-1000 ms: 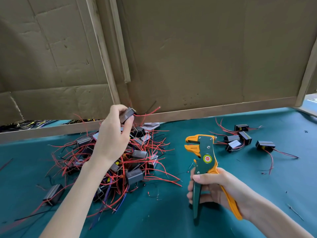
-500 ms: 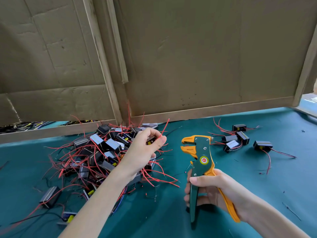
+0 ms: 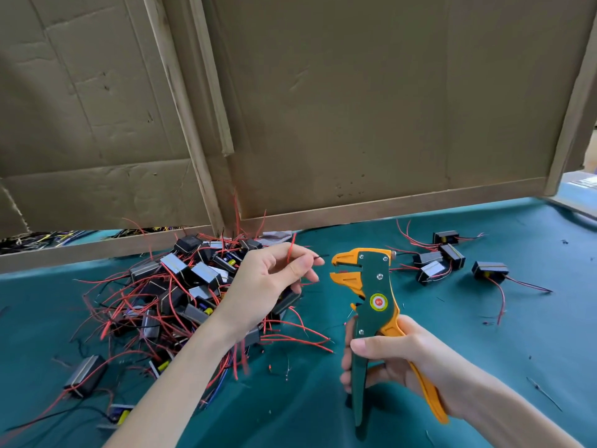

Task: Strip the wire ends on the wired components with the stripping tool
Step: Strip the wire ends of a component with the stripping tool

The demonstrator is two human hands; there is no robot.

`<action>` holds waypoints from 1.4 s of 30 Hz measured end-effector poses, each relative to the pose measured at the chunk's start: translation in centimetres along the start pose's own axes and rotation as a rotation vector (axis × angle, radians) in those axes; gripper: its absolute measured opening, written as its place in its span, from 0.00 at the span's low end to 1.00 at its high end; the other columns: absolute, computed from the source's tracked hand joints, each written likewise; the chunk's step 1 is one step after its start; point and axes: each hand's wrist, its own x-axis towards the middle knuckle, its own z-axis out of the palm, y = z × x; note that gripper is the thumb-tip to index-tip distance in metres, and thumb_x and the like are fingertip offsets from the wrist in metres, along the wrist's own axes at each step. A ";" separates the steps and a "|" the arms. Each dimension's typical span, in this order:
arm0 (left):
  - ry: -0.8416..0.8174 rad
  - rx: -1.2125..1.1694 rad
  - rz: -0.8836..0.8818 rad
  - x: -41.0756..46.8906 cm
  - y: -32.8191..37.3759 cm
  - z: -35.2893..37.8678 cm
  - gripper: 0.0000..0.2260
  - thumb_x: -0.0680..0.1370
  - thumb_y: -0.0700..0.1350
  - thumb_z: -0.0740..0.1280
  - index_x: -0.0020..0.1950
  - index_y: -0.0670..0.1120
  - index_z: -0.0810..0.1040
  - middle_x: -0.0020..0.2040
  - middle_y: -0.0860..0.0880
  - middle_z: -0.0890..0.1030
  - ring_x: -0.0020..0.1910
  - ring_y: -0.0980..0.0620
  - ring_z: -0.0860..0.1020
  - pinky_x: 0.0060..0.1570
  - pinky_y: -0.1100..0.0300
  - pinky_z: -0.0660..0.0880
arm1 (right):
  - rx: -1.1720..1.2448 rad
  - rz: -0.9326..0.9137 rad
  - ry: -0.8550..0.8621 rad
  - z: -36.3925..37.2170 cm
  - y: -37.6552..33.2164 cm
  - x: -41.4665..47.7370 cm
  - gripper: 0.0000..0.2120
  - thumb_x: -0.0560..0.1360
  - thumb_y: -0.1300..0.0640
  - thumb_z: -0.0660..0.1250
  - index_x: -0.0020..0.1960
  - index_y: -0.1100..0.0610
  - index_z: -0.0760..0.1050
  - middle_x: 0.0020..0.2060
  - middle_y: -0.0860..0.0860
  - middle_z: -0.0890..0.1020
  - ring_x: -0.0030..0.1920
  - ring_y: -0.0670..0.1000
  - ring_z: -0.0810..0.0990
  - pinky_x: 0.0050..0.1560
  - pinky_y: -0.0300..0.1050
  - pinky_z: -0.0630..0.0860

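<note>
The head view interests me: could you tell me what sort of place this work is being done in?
Probably a small hand-assembly workbench. A teal cloth table carries a big pile of wired components, cardboard sheets wall off the back, and the right hand holds a stripping tool.

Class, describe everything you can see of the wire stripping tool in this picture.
The stripping tool has a dark green body with silver rivets, a round red-and-yellow label, and orange beak-like jaws that stand open, pointing left. It looks like plastic over metal. It is held roughly upright above the teal table by the right hand, wrapped round one green and one orange handle. The left hand holds thin wires just short of the jaws, not touching them.
</note>
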 end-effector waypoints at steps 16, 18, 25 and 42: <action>-0.076 0.058 -0.041 -0.7 0.5 0.1 0.07 0.75 0.48 0.68 0.37 0.54 0.82 0.30 0.58 0.76 0.29 0.64 0.71 0.34 0.75 0.66 | -0.127 -0.059 0.039 1.4 -1.0 -1.3 0.05 0.68 0.63 0.73 0.43 0.59 0.80 0.39 0.64 0.81 0.40 0.64 0.82 0.44 0.51 0.80; -0.094 0.057 -0.043 -0.7 0.7 0.2 0.05 0.73 0.52 0.68 0.38 0.55 0.82 0.30 0.57 0.76 0.30 0.63 0.71 0.34 0.75 0.66 | -0.133 -0.059 0.040 1.4 -1.0 -1.3 0.04 0.68 0.63 0.73 0.43 0.59 0.80 0.39 0.64 0.81 0.40 0.63 0.82 0.44 0.51 0.80; -0.108 0.064 -0.035 -0.7 0.8 0.1 0.06 0.77 0.43 0.68 0.40 0.48 0.81 0.30 0.57 0.76 0.30 0.63 0.72 0.35 0.74 0.67 | -0.136 -0.058 0.039 1.2 -1.0 -1.3 0.04 0.68 0.63 0.73 0.42 0.58 0.81 0.38 0.64 0.82 0.40 0.65 0.82 0.43 0.51 0.80; -0.133 0.035 -0.037 -0.7 0.9 0.2 0.08 0.76 0.40 0.68 0.38 0.50 0.80 0.32 0.57 0.77 0.30 0.63 0.71 0.35 0.74 0.67 | -0.182 -0.072 0.025 1.2 -1.1 -1.4 0.06 0.66 0.58 0.76 0.41 0.56 0.81 0.37 0.62 0.82 0.39 0.64 0.82 0.42 0.51 0.79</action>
